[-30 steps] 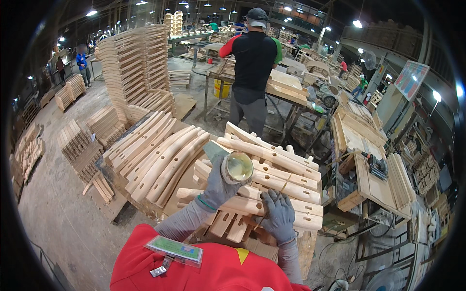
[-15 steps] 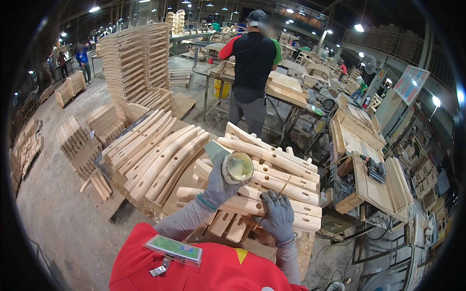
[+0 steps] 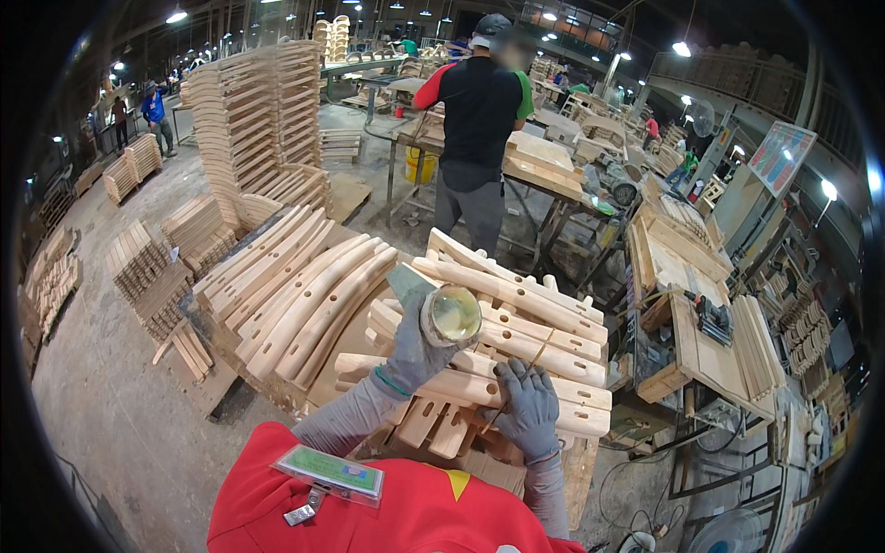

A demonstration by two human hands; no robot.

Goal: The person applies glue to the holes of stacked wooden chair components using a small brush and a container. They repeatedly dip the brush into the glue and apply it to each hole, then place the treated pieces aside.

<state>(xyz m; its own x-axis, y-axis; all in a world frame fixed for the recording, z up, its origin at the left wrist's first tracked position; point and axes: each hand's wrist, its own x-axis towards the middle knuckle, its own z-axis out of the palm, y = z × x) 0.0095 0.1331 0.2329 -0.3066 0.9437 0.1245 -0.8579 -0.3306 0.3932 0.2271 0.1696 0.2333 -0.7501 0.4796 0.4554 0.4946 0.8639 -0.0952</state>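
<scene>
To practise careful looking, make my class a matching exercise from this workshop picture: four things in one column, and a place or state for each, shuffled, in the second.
Things:
1. left hand
2. right hand
3. badge
4. co-worker in black top

Places or states:
A. clipped to the red shirt at the chest
B. standing at a workbench, back turned
C. holds up a small round container of pale yellowish stuff
D. holds a thin stick against a curved wooden piece

Pairs: 1-C, 2-D, 3-A, 4-B
</scene>
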